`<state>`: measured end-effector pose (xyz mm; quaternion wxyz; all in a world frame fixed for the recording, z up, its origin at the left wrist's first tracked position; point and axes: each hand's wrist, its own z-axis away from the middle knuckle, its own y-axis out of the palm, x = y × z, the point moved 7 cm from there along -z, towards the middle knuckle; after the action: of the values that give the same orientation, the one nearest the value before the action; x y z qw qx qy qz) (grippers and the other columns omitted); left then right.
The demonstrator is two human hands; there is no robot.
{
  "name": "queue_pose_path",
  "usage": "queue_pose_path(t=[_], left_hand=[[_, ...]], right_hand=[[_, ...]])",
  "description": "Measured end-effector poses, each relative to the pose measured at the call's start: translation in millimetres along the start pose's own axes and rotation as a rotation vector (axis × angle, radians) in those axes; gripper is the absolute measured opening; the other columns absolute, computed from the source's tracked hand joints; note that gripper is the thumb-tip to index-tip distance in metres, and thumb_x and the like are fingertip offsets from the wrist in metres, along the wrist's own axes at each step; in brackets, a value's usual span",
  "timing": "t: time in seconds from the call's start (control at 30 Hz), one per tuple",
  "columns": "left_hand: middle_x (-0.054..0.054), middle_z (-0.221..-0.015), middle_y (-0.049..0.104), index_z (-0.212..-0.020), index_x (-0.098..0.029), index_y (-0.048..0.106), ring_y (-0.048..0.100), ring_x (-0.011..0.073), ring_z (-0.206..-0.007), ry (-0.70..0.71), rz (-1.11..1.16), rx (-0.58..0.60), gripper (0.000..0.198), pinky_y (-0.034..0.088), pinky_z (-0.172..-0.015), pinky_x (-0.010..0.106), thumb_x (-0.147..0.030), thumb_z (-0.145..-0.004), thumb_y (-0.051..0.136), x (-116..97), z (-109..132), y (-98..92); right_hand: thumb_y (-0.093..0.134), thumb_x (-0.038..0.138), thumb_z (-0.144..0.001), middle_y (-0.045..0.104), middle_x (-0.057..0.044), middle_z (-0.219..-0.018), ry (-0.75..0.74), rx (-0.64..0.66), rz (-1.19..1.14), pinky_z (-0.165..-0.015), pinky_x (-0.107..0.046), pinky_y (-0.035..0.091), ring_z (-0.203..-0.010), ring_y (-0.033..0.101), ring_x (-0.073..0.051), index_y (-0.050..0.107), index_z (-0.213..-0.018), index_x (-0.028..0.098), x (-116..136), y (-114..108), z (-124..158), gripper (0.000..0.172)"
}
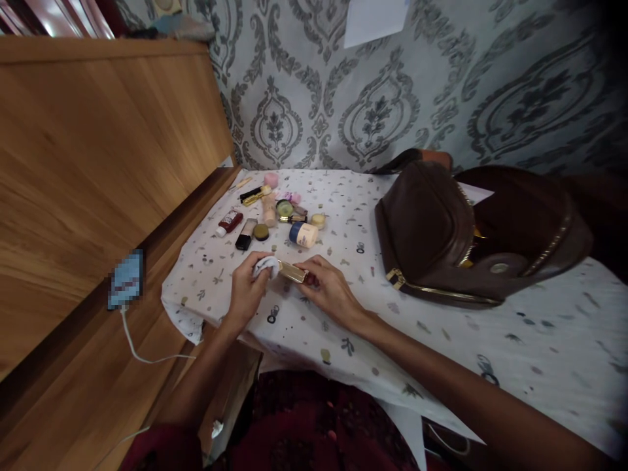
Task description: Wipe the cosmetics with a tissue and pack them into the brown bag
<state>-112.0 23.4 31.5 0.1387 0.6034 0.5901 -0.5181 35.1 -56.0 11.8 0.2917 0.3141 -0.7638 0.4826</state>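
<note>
My left hand is closed on a folded white cloth and presses it against one end of a shiny gold cosmetic tube. Around the other end of that tube, the fingers of my right hand are closed. Both hands are just above the table's near side. Beyond them lie a jar with a blue lid, a small round olive pot, a black-capped bottle, a dark red bottle and a small cream-coloured jar.
A brown leather bag stands unzipped on the right of the patterned tablecloth. More cosmetics, including a pink pot, cluster at the back left. Left of the table, a wooden panel rises beside a phone on a white cable.
</note>
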Motion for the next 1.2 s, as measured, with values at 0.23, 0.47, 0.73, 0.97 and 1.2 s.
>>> queue_pose_path(t=[0.23,0.47,0.73,0.97,1.2], left_hand=[[0.009,-0.109,0.068,-0.106,-0.018,0.061,0.06,0.0208,-0.11,0.357,-0.24,-0.005,0.024,0.049,-0.099,0.038,-0.01,-0.089,0.046,-30,11,10.4],[0.013,-0.121,0.066,-0.113,-0.016,0.058,0.057,0.0221,-0.122,0.61,-0.307,0.08,0.032,0.05,-0.104,0.043,-0.003,-0.089,0.041,-58,36,43.7],[0.012,-0.121,0.066,-0.114,-0.017,0.058,0.057,0.0212,-0.123,0.551,-0.21,0.101,0.031,0.048,-0.105,0.041,-0.004,-0.089,0.045,-63,24,34.0],[0.007,-0.114,0.068,-0.111,-0.019,0.06,0.063,0.018,-0.109,0.34,-0.11,0.065,0.027,0.05,-0.096,0.031,-0.009,-0.088,0.049,-52,10,18.7],[0.009,-0.118,0.067,-0.113,-0.018,0.059,0.06,0.0196,-0.115,0.433,-0.257,0.035,0.03,0.049,-0.1,0.036,-0.007,-0.089,0.046,-46,8,18.6]], right_hand=[[0.058,0.025,-0.087,0.056,-0.004,-0.088,0.02,-0.022,-0.066,-0.075,-0.035,0.049,-0.079,0.056,-0.02,0.066,-0.119,0.023,-11,4,5,0.033],[0.053,0.007,-0.078,0.059,-0.004,-0.09,0.005,-0.017,-0.073,-0.077,-0.033,0.048,-0.084,0.058,-0.02,0.066,-0.11,0.019,-23,12,6,0.036],[0.055,0.014,-0.085,0.064,-0.008,-0.091,-0.136,-0.105,0.167,-0.081,-0.04,0.046,-0.087,0.055,-0.025,0.062,-0.102,0.016,-15,1,10,0.019],[0.05,0.029,-0.096,0.058,-0.007,-0.087,-0.226,-0.217,0.119,-0.075,-0.035,0.049,-0.082,0.055,-0.022,0.058,-0.106,0.019,7,-19,19,0.016],[0.061,0.023,-0.086,0.065,-0.008,-0.109,-0.128,-0.26,-0.052,-0.078,-0.035,0.056,-0.091,0.065,-0.021,0.05,-0.128,0.024,-21,-11,18,0.043]])
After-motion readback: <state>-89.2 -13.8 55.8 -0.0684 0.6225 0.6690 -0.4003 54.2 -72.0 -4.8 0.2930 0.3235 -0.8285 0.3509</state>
